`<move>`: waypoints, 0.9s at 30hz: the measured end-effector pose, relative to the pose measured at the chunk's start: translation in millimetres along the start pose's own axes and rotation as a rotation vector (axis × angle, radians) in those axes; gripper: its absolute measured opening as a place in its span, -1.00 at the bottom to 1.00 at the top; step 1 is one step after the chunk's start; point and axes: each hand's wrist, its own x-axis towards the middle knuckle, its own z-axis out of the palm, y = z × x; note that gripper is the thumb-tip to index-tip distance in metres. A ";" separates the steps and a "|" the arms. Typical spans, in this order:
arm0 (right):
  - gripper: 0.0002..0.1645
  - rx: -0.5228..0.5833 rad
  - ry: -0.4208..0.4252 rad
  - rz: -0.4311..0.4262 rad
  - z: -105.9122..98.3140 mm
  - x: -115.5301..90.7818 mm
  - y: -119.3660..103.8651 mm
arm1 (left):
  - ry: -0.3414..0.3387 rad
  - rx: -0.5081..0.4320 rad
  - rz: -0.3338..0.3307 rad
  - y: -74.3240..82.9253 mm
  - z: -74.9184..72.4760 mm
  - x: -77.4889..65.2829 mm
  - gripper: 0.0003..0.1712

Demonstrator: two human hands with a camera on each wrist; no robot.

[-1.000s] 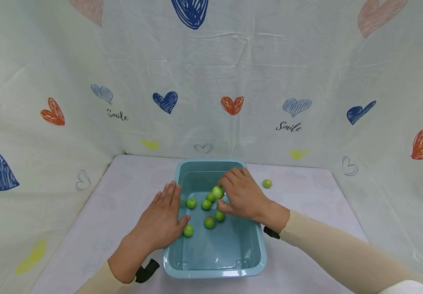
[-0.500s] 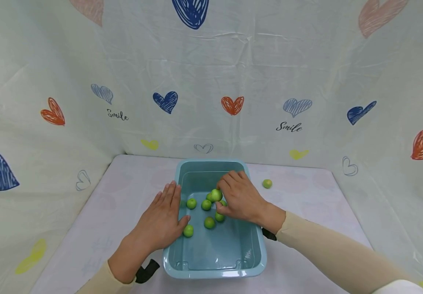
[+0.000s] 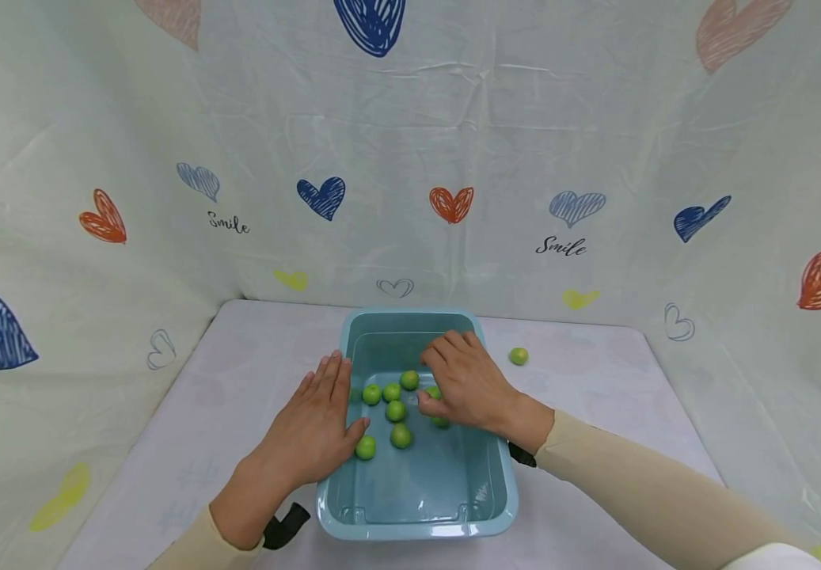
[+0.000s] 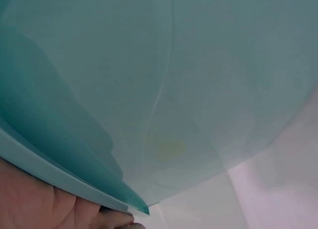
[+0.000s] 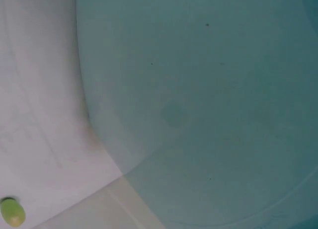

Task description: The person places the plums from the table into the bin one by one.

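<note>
A light blue plastic basin (image 3: 417, 530) stands in the middle of the table with several small, round green limes (image 3: 395, 411) on its floor. My left hand (image 3: 310, 419) lies with straight fingers along the basin's left rim; one lime (image 3: 365, 447) sits just by its thumb. Over the right half of the basin is my right hand (image 3: 470, 384), fingers loosely bent, thumb apart from them, nothing between. Part of a lime (image 3: 434, 393) shows beyond that thumb, and the hand partly hides another lime (image 3: 440, 422). The left wrist view shows the left palm (image 4: 30, 199) against the rim.
A single lime (image 3: 518, 356) lies on the white table (image 3: 595, 380), to the right of the basin. Behind the table hangs a pale curtain (image 3: 381, 237) printed with hearts. Black straps (image 3: 286, 526) circle both wrists.
My right hand moved slightly down and left, then let go of the lime it held. The limes in the basin have shifted and spread. My left hand stays put.
</note>
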 end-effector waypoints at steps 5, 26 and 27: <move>-0.53 -0.015 -0.059 0.078 -4.1 -0.4 -0.7 | 0.004 0.002 0.002 -0.1 0.0 -0.3 0.03; -0.48 -0.122 0.015 0.412 -10.8 -42.5 105.6 | 0.028 -0.010 0.009 -0.4 2.1 0.7 0.02; -0.48 -0.128 -0.015 0.441 -8.3 -49.1 112.5 | 0.026 -0.011 0.009 -0.5 2.6 0.8 0.02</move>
